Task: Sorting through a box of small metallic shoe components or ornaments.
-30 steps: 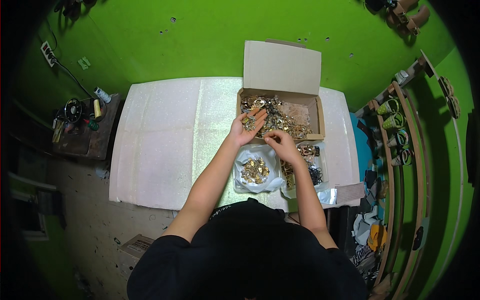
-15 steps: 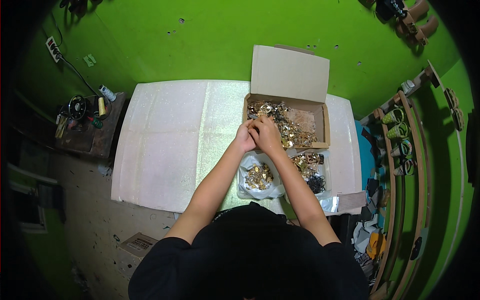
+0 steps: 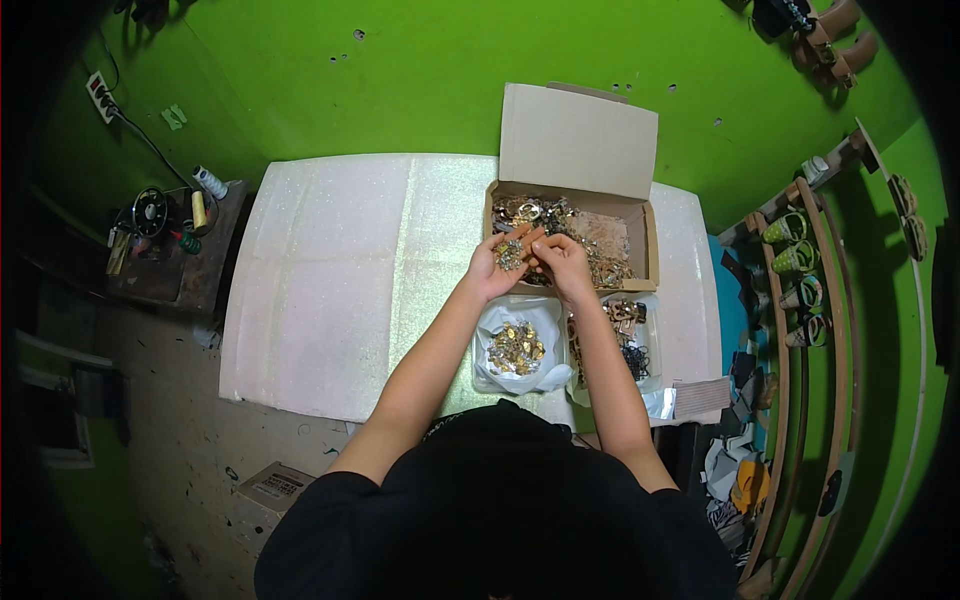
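My left hand (image 3: 488,274) is cupped palm up over the near left part of an open cardboard box (image 3: 652,245). A small pile of shiny metal pieces (image 3: 510,254), gold and silver in colour, lies in its palm. Beside its fingertips, my right hand (image 3: 567,268) has thumb and fingers pinched together; whatever is between them is too small to make out. Gold, silver and dark metal fittings (image 3: 610,268) fill much of the box. Closer to me stands a tub lined with a white plastic bag (image 3: 490,372), holding gold-coloured pieces (image 3: 517,347).
Right of the tub, a second container (image 3: 655,362) holds brown and black pieces, partly behind my right forearm. The box's lid (image 3: 577,140) stands raised toward the green wall. A striped grey piece (image 3: 703,402) lies at the pale table's (image 3: 320,290) front right. Sandals hang on a rack (image 3: 785,400) at right.
My hands have parted slightly. The left has turned palm up, showing the metal pieces in it, and the right has moved a little to the right.
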`<state>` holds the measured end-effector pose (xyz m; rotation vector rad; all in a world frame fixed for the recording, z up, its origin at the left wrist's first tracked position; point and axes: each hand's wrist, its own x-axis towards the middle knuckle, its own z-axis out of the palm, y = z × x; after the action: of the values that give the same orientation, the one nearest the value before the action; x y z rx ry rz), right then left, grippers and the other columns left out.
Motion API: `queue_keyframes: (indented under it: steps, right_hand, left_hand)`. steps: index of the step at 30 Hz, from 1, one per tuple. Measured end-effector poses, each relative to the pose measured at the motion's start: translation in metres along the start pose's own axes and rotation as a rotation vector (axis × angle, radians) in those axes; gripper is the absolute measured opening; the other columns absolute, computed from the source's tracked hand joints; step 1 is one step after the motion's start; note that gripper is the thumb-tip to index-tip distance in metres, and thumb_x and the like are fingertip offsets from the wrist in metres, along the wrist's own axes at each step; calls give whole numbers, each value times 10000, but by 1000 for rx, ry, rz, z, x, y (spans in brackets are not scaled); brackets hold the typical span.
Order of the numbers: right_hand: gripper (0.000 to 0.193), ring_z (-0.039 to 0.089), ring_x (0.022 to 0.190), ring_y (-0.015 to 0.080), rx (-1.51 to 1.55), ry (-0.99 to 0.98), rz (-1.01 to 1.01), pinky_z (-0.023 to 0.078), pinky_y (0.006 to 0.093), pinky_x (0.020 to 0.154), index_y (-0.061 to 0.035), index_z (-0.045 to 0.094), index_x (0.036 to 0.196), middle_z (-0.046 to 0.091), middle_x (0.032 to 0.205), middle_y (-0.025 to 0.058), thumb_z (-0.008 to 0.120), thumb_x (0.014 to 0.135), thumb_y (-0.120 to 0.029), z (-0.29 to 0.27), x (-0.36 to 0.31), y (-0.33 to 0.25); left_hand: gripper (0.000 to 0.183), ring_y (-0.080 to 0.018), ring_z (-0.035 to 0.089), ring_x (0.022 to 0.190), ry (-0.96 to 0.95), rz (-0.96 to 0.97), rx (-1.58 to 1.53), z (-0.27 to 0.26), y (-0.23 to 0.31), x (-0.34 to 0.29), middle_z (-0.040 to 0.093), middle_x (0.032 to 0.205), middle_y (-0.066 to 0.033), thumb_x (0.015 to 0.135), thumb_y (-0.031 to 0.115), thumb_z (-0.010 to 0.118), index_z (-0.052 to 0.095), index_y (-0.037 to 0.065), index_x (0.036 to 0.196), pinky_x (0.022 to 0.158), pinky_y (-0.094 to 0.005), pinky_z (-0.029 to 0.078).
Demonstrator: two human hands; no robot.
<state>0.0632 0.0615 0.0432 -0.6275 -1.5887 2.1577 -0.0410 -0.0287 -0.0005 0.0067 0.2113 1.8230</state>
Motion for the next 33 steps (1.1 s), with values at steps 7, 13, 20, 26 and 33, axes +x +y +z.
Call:
queue_keyframes:
  steps: [7,13,20,26,33]
  right_hand:
    - [146,546,620,87,92,-38,17,445,192,558,-14,546,903,599,764,45,581,765,-41,6,-19,-1]
    - [131,544,636,89,-101,-42,0,448,202,579,12,581,873,595,735,48,568,788,-87,5,-29,-1]
    - [226,512,587,100,-185,-114,-4,413,217,550,26,583,798,580,671,50,503,843,-180,-9,-36,5]
    - [309,477,545,87,-210,-98,37,385,207,530,13,563,707,557,624,34,454,867,-227,-6,-47,-2]
    - [291,517,508,131,-1038,-221,145,422,277,523,12,635,676,572,548,88,633,710,-277,-11,-57,-19]
  left_hand:
    - [437,-291,369,1153,1,11,-60,3,1,-4,368,1251,-184,866,204,193,330,-12,1220,961,-397,313]
    - [437,-308,342,1173,-20,14,-73,1,-1,-3,362,1251,-196,866,200,199,318,-21,1224,970,-413,304]
    - [424,-309,364,1159,-17,3,-99,2,0,-4,357,1249,-206,870,190,201,335,-25,1210,923,-400,372]
    - [418,-292,364,1165,-20,-25,-115,4,2,-6,364,1255,-179,869,192,207,348,-10,1207,917,-401,378]
    - [415,-284,359,1171,-38,-36,-140,2,3,-7,364,1259,-170,871,199,211,353,1,1206,911,-409,382]
